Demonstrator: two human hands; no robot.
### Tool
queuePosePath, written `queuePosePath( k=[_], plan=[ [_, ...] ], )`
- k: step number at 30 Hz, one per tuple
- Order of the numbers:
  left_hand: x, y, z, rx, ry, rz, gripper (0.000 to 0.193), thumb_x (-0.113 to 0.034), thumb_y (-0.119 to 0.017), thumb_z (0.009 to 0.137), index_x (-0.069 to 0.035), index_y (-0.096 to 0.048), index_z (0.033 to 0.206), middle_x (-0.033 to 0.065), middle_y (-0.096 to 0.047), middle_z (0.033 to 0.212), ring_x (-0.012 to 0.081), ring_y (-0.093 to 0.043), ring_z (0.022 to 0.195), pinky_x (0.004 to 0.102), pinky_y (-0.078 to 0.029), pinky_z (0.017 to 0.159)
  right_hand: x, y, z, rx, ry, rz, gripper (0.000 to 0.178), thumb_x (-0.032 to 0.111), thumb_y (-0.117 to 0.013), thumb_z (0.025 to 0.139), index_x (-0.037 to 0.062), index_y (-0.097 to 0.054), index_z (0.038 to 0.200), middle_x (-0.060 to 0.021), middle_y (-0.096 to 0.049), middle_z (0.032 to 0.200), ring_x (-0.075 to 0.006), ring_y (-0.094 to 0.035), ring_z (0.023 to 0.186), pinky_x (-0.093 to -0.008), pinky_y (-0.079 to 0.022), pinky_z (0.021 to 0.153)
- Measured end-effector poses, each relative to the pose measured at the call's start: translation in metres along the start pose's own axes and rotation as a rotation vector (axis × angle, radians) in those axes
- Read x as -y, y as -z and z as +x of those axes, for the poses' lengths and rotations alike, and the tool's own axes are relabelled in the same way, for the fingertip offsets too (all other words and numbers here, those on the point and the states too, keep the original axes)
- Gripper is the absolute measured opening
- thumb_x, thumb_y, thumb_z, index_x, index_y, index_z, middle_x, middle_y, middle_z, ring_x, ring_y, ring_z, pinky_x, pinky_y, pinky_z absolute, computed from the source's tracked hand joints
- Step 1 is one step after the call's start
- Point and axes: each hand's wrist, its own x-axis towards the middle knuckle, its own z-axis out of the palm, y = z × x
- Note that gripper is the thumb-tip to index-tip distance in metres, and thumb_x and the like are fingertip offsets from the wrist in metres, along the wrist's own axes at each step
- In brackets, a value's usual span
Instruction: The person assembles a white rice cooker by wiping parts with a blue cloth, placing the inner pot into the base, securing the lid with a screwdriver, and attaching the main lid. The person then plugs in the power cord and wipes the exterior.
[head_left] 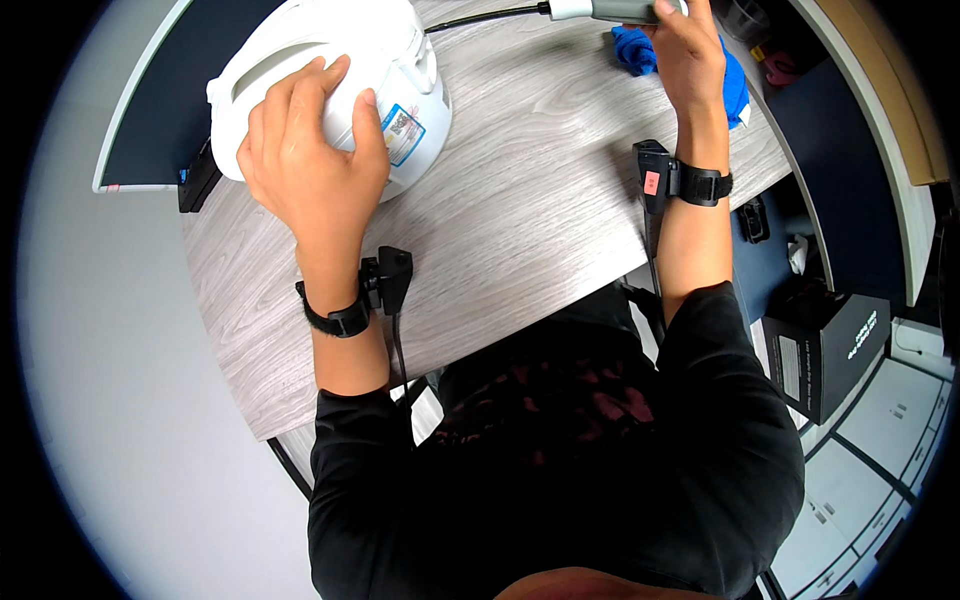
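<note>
A white rounded appliance with a carrying handle and a blue-edged label stands at the far left of the table, partly cut off by the upper edge. My left hand lies on its top, fingers apart and thumb toward the label. At the upper right my right hand is closed around a grey-and-white handle. From that handle a thin black shaft or cord runs left to the appliance's side; its far end is hidden. A crumpled blue cloth lies beneath and beside my right hand.
The wood-grain table has its near edge by my body. A dark partition borders it at the left, another at the right. A black box sits low at the right, near white cabinets. Each wrist carries a strapped black device with a cable.
</note>
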Motion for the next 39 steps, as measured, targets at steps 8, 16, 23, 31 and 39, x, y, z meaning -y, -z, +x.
queuePosePath(
  k=[8,16,23,31,39],
  plan=[
    [0.0,0.001,0.004,-0.002,-0.01,0.006,0.028,-0.025,-0.076,0.078,-0.015,-0.077,0.105,-0.0002,-0.073,0.11,0.0207,-0.065,0.101,0.036,-0.041,0.086,-0.024,0.056,0.009,0.421,0.172,-0.157,0.05,0.017,-0.063,0.099,0.0051,-0.051,0.146,0.0027,-0.06,0.08,-0.0053,-0.05,0.057,-0.0194,-0.037,0.049],
    [0.0,0.001,0.002,-0.009,-0.007,0.0,0.028,-0.025,-0.076,0.078,-0.016,-0.077,0.105,-0.0001,-0.073,0.11,0.0207,-0.065,0.1,0.0361,-0.041,0.085,-0.001,0.024,-0.012,0.213,0.081,0.077,0.045,0.025,-0.062,0.102,0.0055,-0.055,0.141,0.0044,-0.057,0.083,-0.0044,-0.049,0.06,-0.0186,-0.038,0.052],
    [0.0,0.001,0.002,-0.021,-0.017,0.013,0.028,-0.025,-0.076,0.078,-0.016,-0.077,0.105,-0.0004,-0.073,0.11,0.0205,-0.065,0.1,0.0359,-0.041,0.084,-0.024,0.031,0.003,0.176,0.092,-0.106,0.048,0.023,-0.066,0.098,0.0062,-0.054,0.141,0.0029,-0.058,0.092,-0.0046,-0.053,0.07,-0.0181,-0.042,0.06],
    [-0.001,0.001,0.004,-0.019,-0.011,0.009,0.029,-0.025,-0.076,0.078,-0.016,-0.077,0.105,-0.0004,-0.073,0.11,0.0208,-0.065,0.1,0.0361,-0.042,0.085,-0.026,0.039,0.002,0.253,0.124,-0.156,0.051,0.025,-0.067,0.099,0.0057,-0.052,0.144,-0.0019,-0.063,0.104,-0.0076,-0.059,0.085,-0.0204,-0.048,0.073],
    [0.0,-0.001,0.003,-0.011,-0.01,-0.001,0.029,-0.025,-0.076,0.078,-0.016,-0.077,0.105,0.0,-0.073,0.111,0.0208,-0.065,0.1,0.0362,-0.041,0.085,-0.027,0.022,-0.011,0.32,0.357,0.32,0.039,0.023,-0.067,0.099,0.0069,-0.063,0.134,0.0028,-0.063,0.086,-0.004,-0.052,0.068,-0.019,-0.042,0.061]
  ],
)
